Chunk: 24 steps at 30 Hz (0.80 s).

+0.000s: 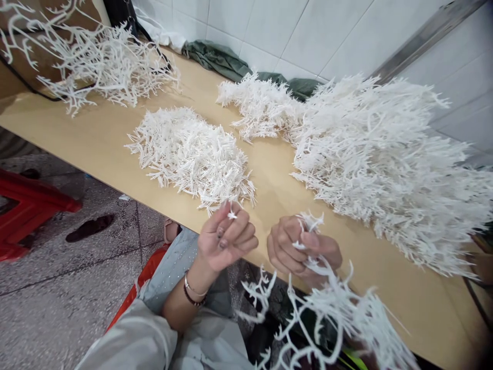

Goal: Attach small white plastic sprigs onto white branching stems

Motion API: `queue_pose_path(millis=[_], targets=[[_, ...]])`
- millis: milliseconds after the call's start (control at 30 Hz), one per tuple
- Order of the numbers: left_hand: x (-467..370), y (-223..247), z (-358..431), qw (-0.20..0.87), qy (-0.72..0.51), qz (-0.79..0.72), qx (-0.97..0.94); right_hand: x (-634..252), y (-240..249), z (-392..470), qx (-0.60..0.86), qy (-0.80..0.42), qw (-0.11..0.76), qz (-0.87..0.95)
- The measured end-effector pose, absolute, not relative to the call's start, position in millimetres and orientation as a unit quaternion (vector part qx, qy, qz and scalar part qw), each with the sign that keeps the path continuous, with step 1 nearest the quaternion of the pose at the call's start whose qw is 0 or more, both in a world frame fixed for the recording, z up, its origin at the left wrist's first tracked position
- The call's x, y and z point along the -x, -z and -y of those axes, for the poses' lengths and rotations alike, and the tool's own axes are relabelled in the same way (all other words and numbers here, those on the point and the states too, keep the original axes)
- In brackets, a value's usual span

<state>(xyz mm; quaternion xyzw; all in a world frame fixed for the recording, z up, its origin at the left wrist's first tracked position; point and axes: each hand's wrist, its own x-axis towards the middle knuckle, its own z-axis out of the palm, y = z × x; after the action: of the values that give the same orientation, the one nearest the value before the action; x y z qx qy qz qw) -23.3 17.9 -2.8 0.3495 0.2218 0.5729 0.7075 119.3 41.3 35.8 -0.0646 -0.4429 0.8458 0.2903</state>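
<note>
My left hand (227, 236) is pinched closed, with a small white sprig tip (232, 214) between thumb and fingers. It is just in front of a heap of short white sprigs (192, 154). To its right, my right hand (302, 249) is closed around white branching strands, with tips sticking out above the thumb. Below that hand, a tangle of white branching strands (346, 313) hangs over the table's front edge and my lap. Which strands the fingers grip is partly hidden. The two hands are apart.
A large pile of white sprigs (385, 164) covers the right of the tan table (265, 169). Looser branching strands (111, 67) lie at back left. Dark green cloth (215, 56) lies along the tiled wall. A red stool (31, 210) stands on the floor at left.
</note>
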Motion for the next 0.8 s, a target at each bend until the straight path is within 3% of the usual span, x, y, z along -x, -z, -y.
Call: queue_pose_path(millis=[133, 233, 300, 533, 800], targets=[[50.1, -0.7, -13.4, 0.49, -0.685, -0.341, -0.417, -117.0, -40.7, -48.4, 0.111, -0.819, 0.321, 0.463], [68.3, -1.4, -10.7, 0.323, -0.648, -0.514, -0.46, -115.8, -38.1, -49.7, 0.137, -0.814, 0.331, 0.457], [74.1, -0.4, -11.8, 0.267, -0.586, -0.596, -0.479, -115.2, -35.7, -49.3, 0.148, -0.813, 0.333, 0.453], [71.8, 3.7, -19.4, 0.138, -0.41, -0.712, -0.553, -116.8, -30.7, -51.5, 0.172, -0.8, 0.337, 0.466], [71.9, 0.9, -16.0, 0.153, -0.408, -0.709, -0.554, -116.2, -29.6, -50.6, 0.201, -0.795, 0.335, 0.464]])
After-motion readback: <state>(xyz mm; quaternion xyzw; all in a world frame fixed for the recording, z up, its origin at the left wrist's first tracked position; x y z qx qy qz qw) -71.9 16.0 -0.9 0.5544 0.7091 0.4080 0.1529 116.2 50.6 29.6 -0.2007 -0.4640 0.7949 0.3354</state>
